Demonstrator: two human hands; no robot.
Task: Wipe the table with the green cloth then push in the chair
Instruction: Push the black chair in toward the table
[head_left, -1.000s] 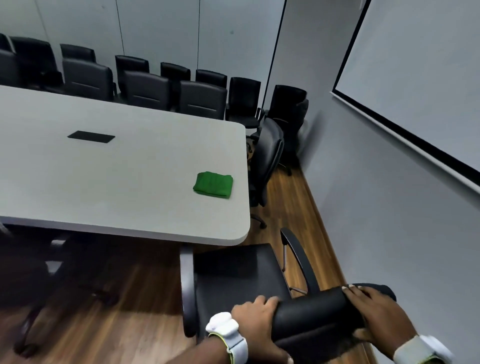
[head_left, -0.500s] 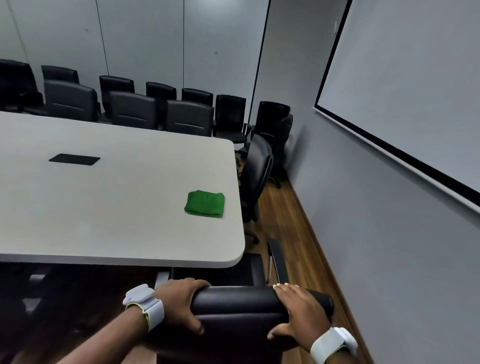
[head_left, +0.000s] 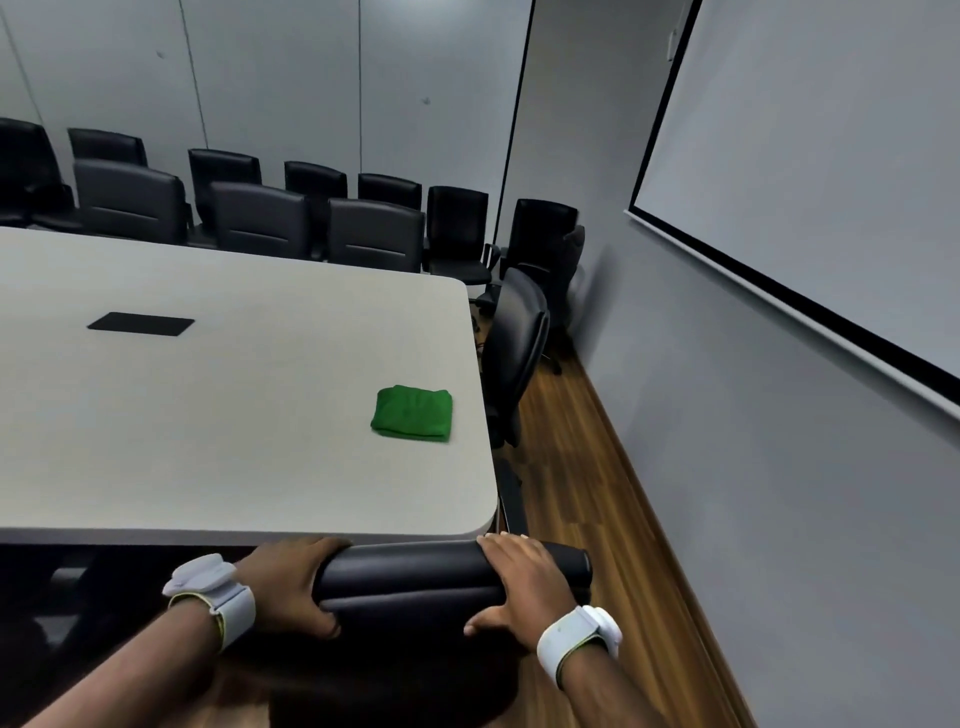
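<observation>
A folded green cloth (head_left: 413, 414) lies on the grey table (head_left: 218, 415) close to its right end. Right at the table's near edge is the top of a black chair's backrest (head_left: 415, 577); its seat is hidden under the tabletop. My left hand (head_left: 291, 587) grips the left end of that backrest, fingers curled over the top. My right hand (head_left: 519, 584) grips the right end the same way. Both wrists wear white bands.
A black rectangular panel (head_left: 140, 324) is set into the tabletop. Another black chair (head_left: 514, 348) stands at the table's right end, several more line the far side and back wall. A grey wall with a projection screen (head_left: 831, 182) runs close along the right, above a strip of wooden floor.
The chair has rolled forward under the table with both hands on its backrest; its seat and armrests, visible a second ago, are now hidden and the backrest is at the table edge.
</observation>
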